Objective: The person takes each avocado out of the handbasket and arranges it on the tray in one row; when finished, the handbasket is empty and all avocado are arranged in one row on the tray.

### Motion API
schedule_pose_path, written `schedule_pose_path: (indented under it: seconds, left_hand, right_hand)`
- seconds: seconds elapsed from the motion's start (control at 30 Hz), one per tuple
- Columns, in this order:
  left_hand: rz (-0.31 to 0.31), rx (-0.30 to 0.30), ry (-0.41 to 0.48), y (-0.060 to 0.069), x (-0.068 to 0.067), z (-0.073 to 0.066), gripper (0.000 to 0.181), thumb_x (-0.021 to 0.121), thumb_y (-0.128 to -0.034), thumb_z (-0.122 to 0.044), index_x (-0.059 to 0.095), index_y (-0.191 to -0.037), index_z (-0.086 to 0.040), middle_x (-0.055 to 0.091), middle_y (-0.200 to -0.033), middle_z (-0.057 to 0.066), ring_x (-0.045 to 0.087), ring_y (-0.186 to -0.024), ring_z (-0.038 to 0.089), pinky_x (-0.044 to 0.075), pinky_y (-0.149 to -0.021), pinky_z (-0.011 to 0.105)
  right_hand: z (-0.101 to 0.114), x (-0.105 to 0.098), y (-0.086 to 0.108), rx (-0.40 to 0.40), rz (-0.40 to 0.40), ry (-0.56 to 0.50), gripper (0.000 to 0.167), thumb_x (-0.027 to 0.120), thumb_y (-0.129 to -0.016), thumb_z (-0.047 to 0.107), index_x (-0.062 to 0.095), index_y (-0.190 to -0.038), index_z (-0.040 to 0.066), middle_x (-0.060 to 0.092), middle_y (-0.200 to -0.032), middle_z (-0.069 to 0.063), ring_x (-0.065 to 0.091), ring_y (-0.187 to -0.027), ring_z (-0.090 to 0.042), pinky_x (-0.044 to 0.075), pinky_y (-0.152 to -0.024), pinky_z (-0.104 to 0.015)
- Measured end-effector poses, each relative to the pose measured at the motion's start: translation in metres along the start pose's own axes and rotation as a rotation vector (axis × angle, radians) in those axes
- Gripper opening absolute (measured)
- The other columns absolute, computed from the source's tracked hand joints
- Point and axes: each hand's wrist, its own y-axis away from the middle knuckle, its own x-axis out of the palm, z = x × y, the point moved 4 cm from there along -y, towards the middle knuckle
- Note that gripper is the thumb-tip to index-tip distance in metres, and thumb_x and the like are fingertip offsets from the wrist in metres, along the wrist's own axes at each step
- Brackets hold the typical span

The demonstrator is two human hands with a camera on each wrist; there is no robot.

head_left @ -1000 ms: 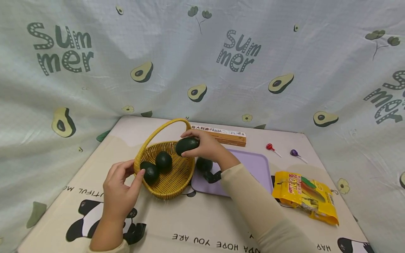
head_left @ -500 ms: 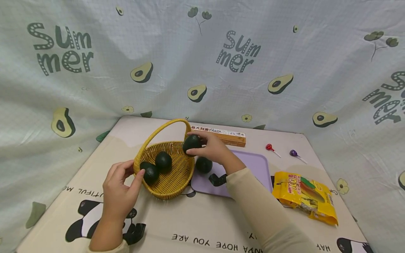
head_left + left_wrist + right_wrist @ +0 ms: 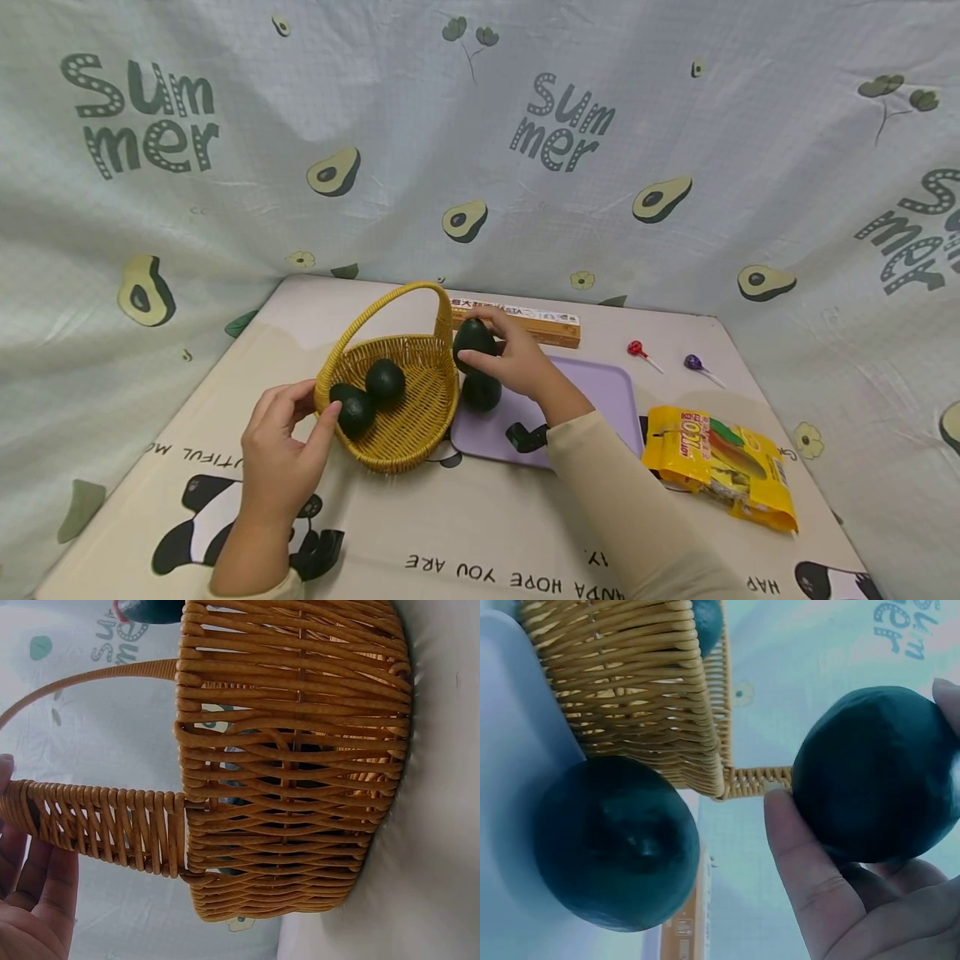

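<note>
A yellow wicker basket (image 3: 401, 442) with a tall arched handle holds two dark green avocados, one avocado (image 3: 386, 382) behind the other avocado (image 3: 352, 411). My left hand (image 3: 281, 446) grips the near-left base of the handle between thumb and fingers; the left wrist view shows the fingers behind the woven handle (image 3: 112, 825). Above the lilac tray (image 3: 600, 379), just right of the basket, my right hand (image 3: 521, 358) holds an avocado (image 3: 472, 343) upright; it also shows in the right wrist view. Below it another avocado (image 3: 619, 844) lies on the tray beside the basket wall.
A pasta box (image 3: 551, 327) lies behind the tray. To the right are a red lollipop (image 3: 637, 349), a purple lollipop (image 3: 695, 363) and a yellow mango candy bag (image 3: 723, 467). A printed curtain (image 3: 405, 100) rises behind the table.
My right hand has moved right with its avocado, from over the basket to over the tray, and the avocado has turned more upright. The left hand stays on the handle.
</note>
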Motion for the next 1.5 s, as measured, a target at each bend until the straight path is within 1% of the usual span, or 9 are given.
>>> schedule_pose_path:
  seconds: [0.23, 0.47, 0.53, 0.7, 0.8, 0.97, 1.17, 1.33, 1.5]
  left_hand:
    - [0.002, -0.001, 0.000, 0.000, 0.001, -0.001, 0.036, 0.082, -0.0844, -0.001, 0.068, -0.117, 0.004, 0.063, -0.109, 0.016, 0.054, -0.103, -0.005, 0.045, -0.094, 0.000]
    - [0.002, 0.001, -0.002, 0.000, 0.001, 0.001, 0.036, 0.082, -0.0843, 0.000, 0.068, -0.118, 0.004, 0.062, -0.109, 0.016, 0.054, -0.103, -0.006, 0.045, -0.094, 0.000]
    - [-0.002, 0.011, 0.002, -0.001, 0.001, 0.001, 0.037, 0.082, -0.0840, 0.000, 0.068, -0.118, 0.005, 0.062, -0.108, 0.016, 0.054, -0.103, -0.006, 0.045, -0.094, 0.000]
    - [-0.009, 0.027, 0.005, -0.001, 0.000, 0.000, 0.036, 0.081, -0.0838, 0.001, 0.068, -0.117, 0.005, 0.062, -0.108, 0.016, 0.054, -0.103, -0.005, 0.045, -0.095, 0.001]
    - [-0.006, 0.018, 0.003, 0.000, 0.000, 0.000, 0.036, 0.081, -0.0841, 0.001, 0.068, -0.117, 0.005, 0.062, -0.108, 0.016, 0.054, -0.103, -0.005, 0.045, -0.095, 0.001]
    - [0.000, 0.008, 0.001, 0.000, 0.001, 0.001, 0.036, 0.081, -0.0846, 0.000, 0.068, -0.117, 0.004, 0.062, -0.108, 0.016, 0.054, -0.103, -0.006, 0.045, -0.095, 0.000]
    - [0.001, 0.007, 0.003, 0.000, 0.000, 0.002, 0.036, 0.081, -0.0844, 0.000, 0.068, -0.118, 0.005, 0.063, -0.109, 0.016, 0.053, -0.104, -0.007, 0.045, -0.095, 0.000]
    - [0.002, 0.008, 0.009, 0.001, 0.001, 0.001, 0.037, 0.081, -0.0843, 0.001, 0.067, -0.118, 0.005, 0.062, -0.109, 0.016, 0.053, -0.104, -0.008, 0.045, -0.095, 0.001]
    - [0.000, 0.006, 0.004, 0.001, -0.001, 0.001, 0.037, 0.081, -0.0843, 0.001, 0.067, -0.118, 0.005, 0.063, -0.110, 0.017, 0.053, -0.104, -0.009, 0.045, -0.095, 0.001]
  right_hand:
    - [-0.009, -0.004, 0.005, 0.018, -0.017, -0.020, 0.055, 0.077, -0.094, 0.031, 0.055, -0.143, 0.036, 0.057, -0.134, -0.008, 0.062, -0.119, -0.031, 0.060, -0.094, -0.050]
    - [-0.016, -0.010, 0.012, 0.078, -0.024, -0.110, 0.045, 0.072, -0.098, 0.031, 0.056, -0.138, 0.043, 0.057, -0.138, -0.010, 0.062, -0.123, -0.039, 0.066, -0.075, -0.047]
    - [-0.017, -0.012, 0.013, 0.088, -0.044, -0.123, 0.047, 0.075, -0.095, 0.029, 0.057, -0.136, 0.043, 0.056, -0.140, -0.011, 0.061, -0.123, -0.039, 0.066, -0.074, -0.046]
    - [-0.019, -0.020, 0.017, 0.109, -0.101, -0.037, 0.072, 0.089, -0.080, 0.023, 0.052, -0.138, 0.046, 0.053, -0.140, -0.007, 0.060, -0.123, -0.039, 0.063, -0.086, -0.051]
    - [-0.021, -0.024, 0.020, 0.114, -0.114, 0.003, 0.078, 0.089, -0.079, 0.022, 0.049, -0.141, 0.046, 0.051, -0.138, -0.006, 0.061, -0.122, -0.040, 0.061, -0.090, -0.051]
    - [-0.027, -0.027, 0.024, 0.109, -0.117, -0.014, 0.078, 0.085, -0.084, 0.020, 0.046, -0.147, 0.045, 0.056, -0.139, -0.007, 0.062, -0.121, -0.035, 0.061, -0.089, -0.048]
    - [-0.031, -0.029, 0.029, 0.089, -0.102, -0.030, 0.059, 0.079, -0.088, 0.016, 0.057, -0.141, 0.030, 0.055, -0.144, -0.007, 0.062, -0.119, -0.036, 0.061, -0.090, -0.045]
    - [-0.039, -0.031, 0.034, 0.121, -0.128, 0.045, 0.068, 0.087, -0.080, 0.018, 0.057, -0.140, 0.030, 0.049, -0.148, -0.004, 0.061, -0.116, -0.037, 0.058, -0.093, -0.047]
    - [-0.049, -0.031, 0.039, 0.163, -0.146, 0.093, 0.071, 0.088, -0.079, 0.021, 0.055, -0.142, 0.029, 0.045, -0.151, -0.005, 0.060, -0.119, -0.037, 0.058, -0.095, -0.049]
